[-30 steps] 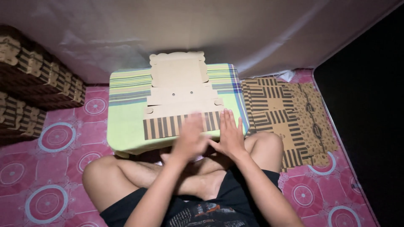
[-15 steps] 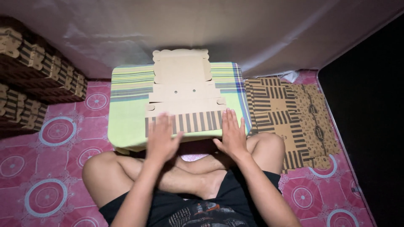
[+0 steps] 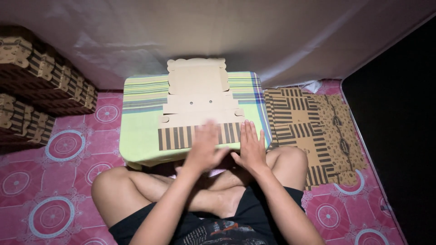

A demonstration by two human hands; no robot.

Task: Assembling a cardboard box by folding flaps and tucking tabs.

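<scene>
A flat unfolded cardboard box blank [image 3: 197, 97] lies on a cushion-like stand covered with a green striped cloth [image 3: 138, 131]. Its near flap is printed with dark stripes [image 3: 175, 137]. My left hand [image 3: 204, 152] lies palm down on that striped flap, blurred by motion, fingers together. My right hand [image 3: 251, 147] presses flat on the flap's right end, fingers spread slightly. Neither hand grips anything. I sit cross-legged with my knees under the stand's front edge.
Stacks of folded brown patterned boxes [image 3: 41, 86] stand at the left. A pile of flat striped and patterned blanks [image 3: 313, 131] lies on the floor to the right. A pink mat with circles [image 3: 59, 190] covers the floor. A pale sheet [image 3: 227, 31] hangs behind.
My left hand has slid right along the striped flap, from its left part toward the middle, close to my right hand. The right hand has stayed in place.
</scene>
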